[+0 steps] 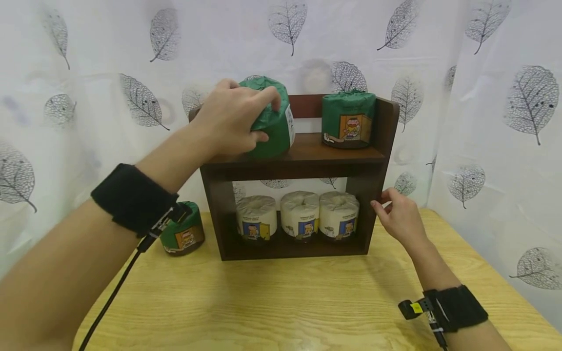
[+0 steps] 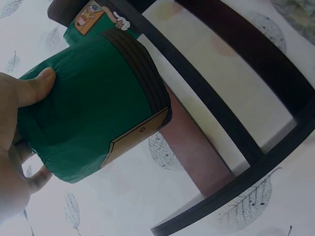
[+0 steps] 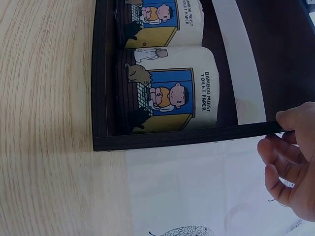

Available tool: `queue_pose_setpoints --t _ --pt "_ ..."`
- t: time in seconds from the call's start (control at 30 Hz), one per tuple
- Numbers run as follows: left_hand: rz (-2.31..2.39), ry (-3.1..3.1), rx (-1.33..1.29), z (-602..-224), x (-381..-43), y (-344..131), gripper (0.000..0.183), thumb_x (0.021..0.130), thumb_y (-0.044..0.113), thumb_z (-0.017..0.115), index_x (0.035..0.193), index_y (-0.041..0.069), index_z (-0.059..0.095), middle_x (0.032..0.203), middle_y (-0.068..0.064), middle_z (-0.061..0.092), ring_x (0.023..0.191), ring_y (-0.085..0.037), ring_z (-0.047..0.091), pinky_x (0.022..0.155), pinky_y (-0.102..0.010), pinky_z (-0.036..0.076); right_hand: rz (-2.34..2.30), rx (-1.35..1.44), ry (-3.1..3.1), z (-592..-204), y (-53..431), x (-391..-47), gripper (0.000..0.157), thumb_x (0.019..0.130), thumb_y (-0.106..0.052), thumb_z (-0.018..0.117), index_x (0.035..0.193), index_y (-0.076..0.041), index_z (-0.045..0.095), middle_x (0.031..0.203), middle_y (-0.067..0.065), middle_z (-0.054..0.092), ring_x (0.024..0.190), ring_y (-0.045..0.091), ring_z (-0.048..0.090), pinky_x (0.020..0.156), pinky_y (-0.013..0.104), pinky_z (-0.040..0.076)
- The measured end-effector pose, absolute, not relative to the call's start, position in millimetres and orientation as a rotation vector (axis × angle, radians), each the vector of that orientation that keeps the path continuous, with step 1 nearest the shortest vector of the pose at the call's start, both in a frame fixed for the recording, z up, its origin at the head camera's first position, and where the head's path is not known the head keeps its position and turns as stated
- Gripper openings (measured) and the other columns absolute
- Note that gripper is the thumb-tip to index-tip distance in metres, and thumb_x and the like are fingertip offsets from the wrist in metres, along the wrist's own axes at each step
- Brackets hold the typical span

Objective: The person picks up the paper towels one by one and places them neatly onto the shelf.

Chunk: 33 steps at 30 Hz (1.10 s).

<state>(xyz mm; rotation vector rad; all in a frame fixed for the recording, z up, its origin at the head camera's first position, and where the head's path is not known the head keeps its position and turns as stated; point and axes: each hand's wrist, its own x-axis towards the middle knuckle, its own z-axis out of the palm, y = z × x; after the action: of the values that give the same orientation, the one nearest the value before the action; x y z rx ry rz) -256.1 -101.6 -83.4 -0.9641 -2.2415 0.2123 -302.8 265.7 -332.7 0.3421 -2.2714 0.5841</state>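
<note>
My left hand (image 1: 237,119) grips a green-wrapped toilet roll (image 1: 274,134) by its crumpled top, thumb and fingers spread round it. This roll (image 2: 98,98) is tilted in the left wrist view, held at the upper board of a dark brown wooden shelf (image 1: 298,252). On that board, at the right, stands another green toilet roll (image 1: 349,119). My right hand (image 1: 399,217) pinches the shelf's right side panel between thumb and fingers, as the right wrist view shows. Below, three cream toilet rolls (image 1: 300,214) stand in a row in the lower compartment.
A further green toilet roll (image 1: 186,234) stands on the wooden table (image 1: 285,302), left of the shelf and partly behind my left wrist strap. Behind and to the right hangs a white curtain (image 1: 465,122) printed with leaves. A cable (image 1: 114,295) hangs from the left wrist camera.
</note>
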Motion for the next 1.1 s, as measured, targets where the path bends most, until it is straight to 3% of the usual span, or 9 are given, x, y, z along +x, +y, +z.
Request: queue_pose_setpoints --t 0.83,1.1 --pt "0.409 -2.340 -0.921 -74.7 -301.7 -55.9 0.048 0.081 0.034 0.067 0.118 0.019 0.041 0.101 -0.004 0.061 0.097 -0.022 0.054 0.090 -0.052 0.034 0.599 0.349 -2.254 -332.3 267.0 -302.8 0.022 0.087 -0.024 0.062 0.091 -0.004 0.053 0.081 0.013 0.063 0.061 0.021 0.059 0.049 0.041 0.047" --pt "0.263 -2.393 -0.905 -80.1 -320.9 -56.4 0.044 0.085 0.029 0.064 0.120 0.019 0.040 0.091 -0.002 0.057 0.087 -0.021 0.052 0.087 -0.051 0.034 0.606 0.367 -2.239 -336.0 267.5 -304.4 0.021 0.086 -0.023 0.062 0.090 -0.005 0.053 0.081 0.012 0.063 0.060 0.019 0.059 0.048 0.038 0.046"
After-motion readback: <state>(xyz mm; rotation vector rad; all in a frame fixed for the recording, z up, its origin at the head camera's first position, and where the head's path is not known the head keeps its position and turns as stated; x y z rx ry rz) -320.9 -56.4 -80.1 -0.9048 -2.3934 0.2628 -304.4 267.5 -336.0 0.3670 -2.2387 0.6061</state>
